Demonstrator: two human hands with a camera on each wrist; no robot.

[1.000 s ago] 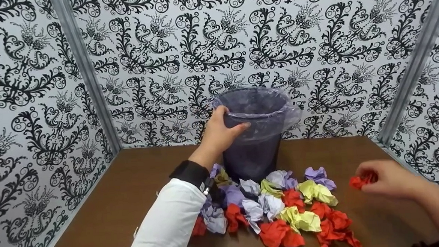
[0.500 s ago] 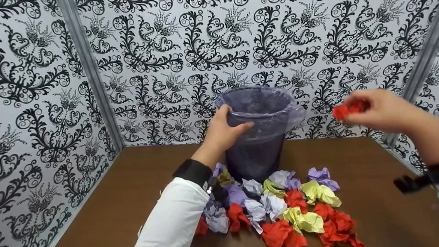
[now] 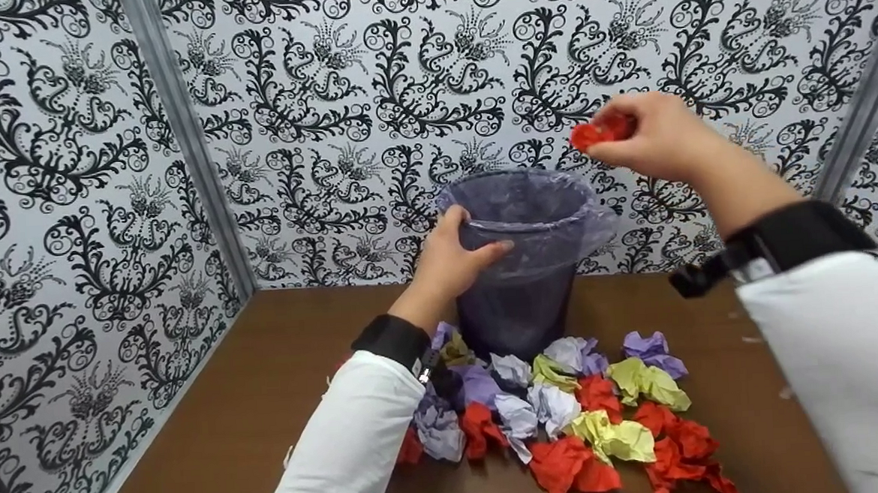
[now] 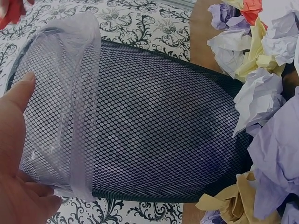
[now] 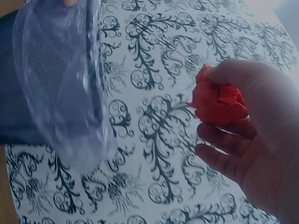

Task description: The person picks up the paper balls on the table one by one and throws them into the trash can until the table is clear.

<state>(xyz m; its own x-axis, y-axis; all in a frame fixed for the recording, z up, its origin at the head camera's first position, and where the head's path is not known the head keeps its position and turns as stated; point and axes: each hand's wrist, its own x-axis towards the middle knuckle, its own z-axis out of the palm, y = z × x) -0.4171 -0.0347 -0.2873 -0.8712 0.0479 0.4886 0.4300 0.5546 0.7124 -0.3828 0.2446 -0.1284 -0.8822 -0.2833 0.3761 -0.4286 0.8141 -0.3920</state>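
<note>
Even, bright diffuse light, soft shadows only — head view sharp with slight edge bowing, right wrist view soft and bluish, plastic liner [image 5: 60, 79] blurred.

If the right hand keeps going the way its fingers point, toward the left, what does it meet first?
Probably nothing nearby: the right hand, pinching a red paper ball, points left above the mesh bin's lined rim. That line looks free as far as the patterned wall, though depth is unclear.

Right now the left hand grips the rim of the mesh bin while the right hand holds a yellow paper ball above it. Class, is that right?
Not quite. The paper ball in the right hand is red, not yellow, as the right wrist view shows. The left hand does grip the bin rim.
</note>
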